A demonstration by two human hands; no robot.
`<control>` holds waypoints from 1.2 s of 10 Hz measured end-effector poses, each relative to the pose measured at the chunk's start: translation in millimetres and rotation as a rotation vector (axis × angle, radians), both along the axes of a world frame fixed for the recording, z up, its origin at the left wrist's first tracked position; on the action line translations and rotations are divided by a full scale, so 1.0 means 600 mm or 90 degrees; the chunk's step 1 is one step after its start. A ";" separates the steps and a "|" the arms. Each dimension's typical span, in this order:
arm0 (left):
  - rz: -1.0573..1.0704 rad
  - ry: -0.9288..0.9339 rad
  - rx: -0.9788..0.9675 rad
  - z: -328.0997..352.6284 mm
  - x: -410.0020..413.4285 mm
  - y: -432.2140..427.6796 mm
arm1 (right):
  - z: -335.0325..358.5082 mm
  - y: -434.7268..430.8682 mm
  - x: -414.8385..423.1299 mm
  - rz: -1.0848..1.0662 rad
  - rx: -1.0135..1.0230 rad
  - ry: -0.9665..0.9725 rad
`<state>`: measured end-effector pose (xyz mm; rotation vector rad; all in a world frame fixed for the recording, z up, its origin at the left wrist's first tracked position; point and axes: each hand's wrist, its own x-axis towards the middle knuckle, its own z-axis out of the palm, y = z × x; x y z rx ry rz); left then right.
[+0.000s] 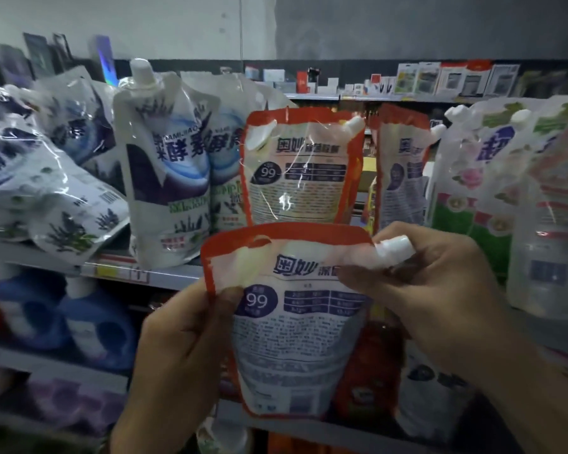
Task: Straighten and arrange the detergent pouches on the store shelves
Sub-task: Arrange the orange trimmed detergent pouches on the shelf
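I hold a red-edged white detergent pouch [292, 335] upright in front of the shelf, its back label toward me. My left hand [181, 352] pinches its left edge with the thumb on the front. My right hand [440, 283] grips its top right corner around the white spout cap [394, 248]. Behind it two matching red-edged pouches [300, 168] [402, 165] stand on the upper shelf [164, 273]. Left of them stand white and purple pouches [168, 178], and several more [46, 188] lie toppled at the far left.
Green and pink floral pouches [463, 191] and pale ones [551, 224] stand at the right. Blue detergent bottles [63, 316] fill the lower shelf at left, orange packs [368, 378] sit behind the held pouch. Small boxed goods [440, 80] line a far shelf.
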<state>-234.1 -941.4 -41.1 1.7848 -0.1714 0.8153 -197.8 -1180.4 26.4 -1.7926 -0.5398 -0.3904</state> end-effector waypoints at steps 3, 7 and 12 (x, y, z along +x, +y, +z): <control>0.130 -0.037 0.139 0.070 0.027 0.141 | 0.090 0.106 0.059 0.006 -0.079 -0.111; 0.017 0.044 0.000 0.175 0.040 0.199 | 0.170 0.202 0.131 0.081 0.038 -0.005; 0.009 -0.044 -0.055 0.169 0.102 0.177 | 0.247 0.282 0.217 -0.005 -0.057 0.031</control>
